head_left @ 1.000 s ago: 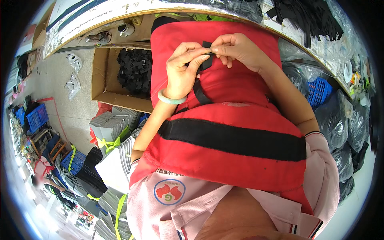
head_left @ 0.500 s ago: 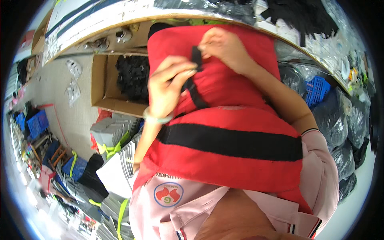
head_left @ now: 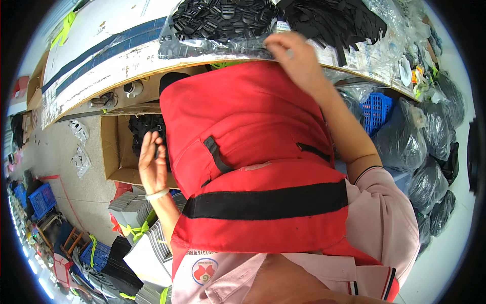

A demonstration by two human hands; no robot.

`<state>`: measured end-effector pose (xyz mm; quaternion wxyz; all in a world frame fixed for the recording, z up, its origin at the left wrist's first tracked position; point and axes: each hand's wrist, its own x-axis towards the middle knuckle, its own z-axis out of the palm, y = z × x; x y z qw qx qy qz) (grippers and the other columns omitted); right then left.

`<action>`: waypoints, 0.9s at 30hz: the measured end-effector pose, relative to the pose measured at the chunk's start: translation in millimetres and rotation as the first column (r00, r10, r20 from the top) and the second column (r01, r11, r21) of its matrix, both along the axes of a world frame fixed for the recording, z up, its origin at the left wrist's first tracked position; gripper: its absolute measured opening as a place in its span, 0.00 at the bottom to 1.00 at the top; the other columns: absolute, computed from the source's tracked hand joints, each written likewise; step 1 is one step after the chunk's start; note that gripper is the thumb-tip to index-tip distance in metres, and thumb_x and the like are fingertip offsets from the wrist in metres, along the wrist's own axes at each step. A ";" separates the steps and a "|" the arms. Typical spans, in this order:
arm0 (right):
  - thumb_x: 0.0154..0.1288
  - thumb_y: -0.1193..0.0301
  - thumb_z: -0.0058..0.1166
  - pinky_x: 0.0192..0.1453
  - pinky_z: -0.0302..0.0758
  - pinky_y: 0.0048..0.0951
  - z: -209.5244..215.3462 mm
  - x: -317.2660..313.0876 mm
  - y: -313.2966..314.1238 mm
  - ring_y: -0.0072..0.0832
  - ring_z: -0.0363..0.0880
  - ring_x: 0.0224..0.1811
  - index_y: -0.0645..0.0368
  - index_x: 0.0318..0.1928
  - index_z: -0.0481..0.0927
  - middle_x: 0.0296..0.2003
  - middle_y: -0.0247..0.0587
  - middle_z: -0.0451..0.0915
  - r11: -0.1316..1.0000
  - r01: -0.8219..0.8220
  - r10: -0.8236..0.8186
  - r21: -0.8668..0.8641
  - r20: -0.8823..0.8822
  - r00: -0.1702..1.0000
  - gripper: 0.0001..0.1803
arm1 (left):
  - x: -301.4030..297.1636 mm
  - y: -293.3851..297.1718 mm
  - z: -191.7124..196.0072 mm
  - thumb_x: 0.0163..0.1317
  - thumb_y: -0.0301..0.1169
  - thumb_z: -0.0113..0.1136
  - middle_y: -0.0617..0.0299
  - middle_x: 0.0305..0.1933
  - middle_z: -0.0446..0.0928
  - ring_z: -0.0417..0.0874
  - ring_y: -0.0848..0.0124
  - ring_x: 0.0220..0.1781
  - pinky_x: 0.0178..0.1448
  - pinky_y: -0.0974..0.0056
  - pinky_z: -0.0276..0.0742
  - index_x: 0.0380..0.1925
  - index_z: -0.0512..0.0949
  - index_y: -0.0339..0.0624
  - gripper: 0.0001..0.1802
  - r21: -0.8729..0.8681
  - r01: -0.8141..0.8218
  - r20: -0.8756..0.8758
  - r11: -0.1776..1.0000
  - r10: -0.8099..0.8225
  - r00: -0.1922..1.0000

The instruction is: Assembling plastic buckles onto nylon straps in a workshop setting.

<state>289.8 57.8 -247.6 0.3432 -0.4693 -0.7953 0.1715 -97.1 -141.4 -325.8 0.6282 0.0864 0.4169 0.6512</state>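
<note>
A large red fabric piece [head_left: 253, 121] lies over my lap and against my front, its far edge at the worktable. Across its near part runs a wide black band [head_left: 268, 201]. Two short black webbing straps stick out farther up, a left strap [head_left: 217, 154] and a right strap [head_left: 314, 150]. My left hand [head_left: 154, 164] is off the fabric at its left side, fingers stretched out, with nothing visible in it. At the table edge, my right hand [head_left: 296, 58] reaches with loosely bent fingers beside a clear plastic bag of black plastic buckles [head_left: 223, 20]; no held thing shows.
Black webbing pieces [head_left: 334, 23] are heaped on the worktable [head_left: 106, 61]. Under the table's left part stands a cardboard box [head_left: 114, 147] with black pieces inside. A blue basket [head_left: 376, 111] and filled plastic bags [head_left: 400, 131] are at right; grey bundles [head_left: 129, 207] stand at left.
Both hands have let go of the left black strap, which now lies free. My left hand moved down-left, off the fabric; my right moved up to the table edge. The view shifted too.
</note>
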 end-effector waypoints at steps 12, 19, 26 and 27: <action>0.54 0.70 0.61 0.52 0.66 0.39 -0.4 25.3 88.4 0.39 0.73 0.47 0.56 0.30 0.84 0.38 0.37 0.80 0.867 0.201 -0.279 0.456 0.110 0.954 0.04 | 111.7 73.0 37.5 0.69 0.25 0.50 0.51 0.47 0.79 0.81 0.71 0.33 0.34 0.70 0.77 0.54 0.71 0.32 0.15 0.066 0.416 -0.104 0.907 -0.409 0.907; 0.69 0.67 0.53 0.29 0.73 0.21 41.0 -34.6 -26.6 0.19 0.78 0.24 0.57 0.43 0.79 0.28 0.33 0.80 0.977 -0.114 0.044 -0.180 -0.350 0.936 0.08 | 119.3 70.8 32.5 0.71 0.30 0.50 0.51 0.36 0.81 0.78 0.73 0.23 0.21 0.72 0.71 0.40 0.73 0.37 0.07 -0.001 0.434 -0.216 0.901 -0.424 0.880; 0.71 0.67 0.52 0.23 0.67 0.16 10.1 -66.3 -74.2 0.13 0.71 0.19 0.59 0.42 0.77 0.25 0.29 0.76 0.515 -0.480 0.058 -0.710 -0.529 0.846 0.08 | 120.8 69.8 24.1 0.73 0.37 0.47 0.53 0.36 0.79 0.82 0.63 0.30 0.24 0.69 0.77 0.40 0.75 0.37 0.14 0.084 0.379 0.514 0.921 -0.366 0.776; 0.71 0.67 0.52 0.23 0.67 0.16 7.4 -66.6 -73.2 0.13 0.71 0.19 0.59 0.42 0.77 0.25 0.29 0.76 0.512 -0.483 0.058 -0.710 -0.532 0.845 0.08 | 119.6 69.5 26.6 0.73 0.37 0.47 0.53 0.36 0.79 0.82 0.63 0.30 0.24 0.69 0.77 0.40 0.75 0.37 0.14 0.080 0.377 0.513 0.923 -0.363 0.778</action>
